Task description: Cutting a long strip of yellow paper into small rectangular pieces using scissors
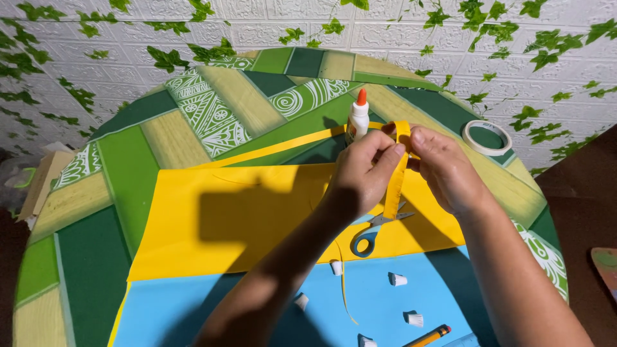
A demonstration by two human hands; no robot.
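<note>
I am holding a yellow paper strip point(394, 186) up between both hands, above the yellow foam sheet point(244, 218) that lies on the round green-patterned bench point(128, 160). My left hand point(363, 170) is closed, pinching the strip near its top with thumb and forefinger. My right hand point(447, 168) is closed on the strip's upper end, where it curls over into a small loop; the rest hangs straight down toward the scissors point(376, 230), whose blue handle rests on the near edge of the yellow sheet.

Just beyond the sheet's far edge a white glue bottle point(358, 119) with an orange cap stands upright, close behind my hands. A roll of tape point(486, 137) lies further right of the sheet. A light blue sheet point(270, 302) sits on the near side, carrying several small white fringed pieces point(398, 279) and an orange pencil point(429, 335).

The work looks to be at the rolling stage, I think: the strip's end is being coiled. Going on calls for a steady pinch so the loop stays tight.
</note>
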